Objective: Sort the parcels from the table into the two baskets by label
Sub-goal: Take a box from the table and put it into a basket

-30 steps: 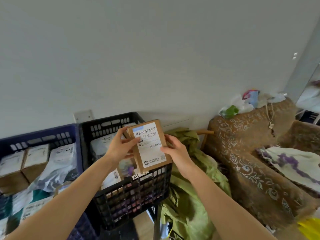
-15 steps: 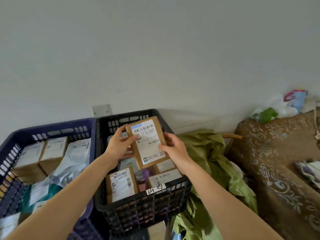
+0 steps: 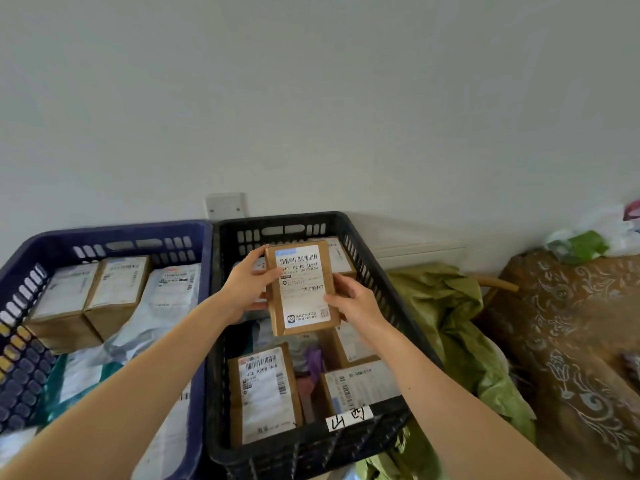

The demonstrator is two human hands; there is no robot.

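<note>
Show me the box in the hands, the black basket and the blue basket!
box (image 3: 301,289): head view, on its white label.
black basket (image 3: 277,455): head view, on its near wall.
blue basket (image 3: 104,234): head view, on its far rim.

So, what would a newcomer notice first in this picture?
A brown cardboard parcel with a white shipping label stands out, held by the left hand and the right hand above the black basket. Left of it stands a blue basket, also holding parcels.
</note>
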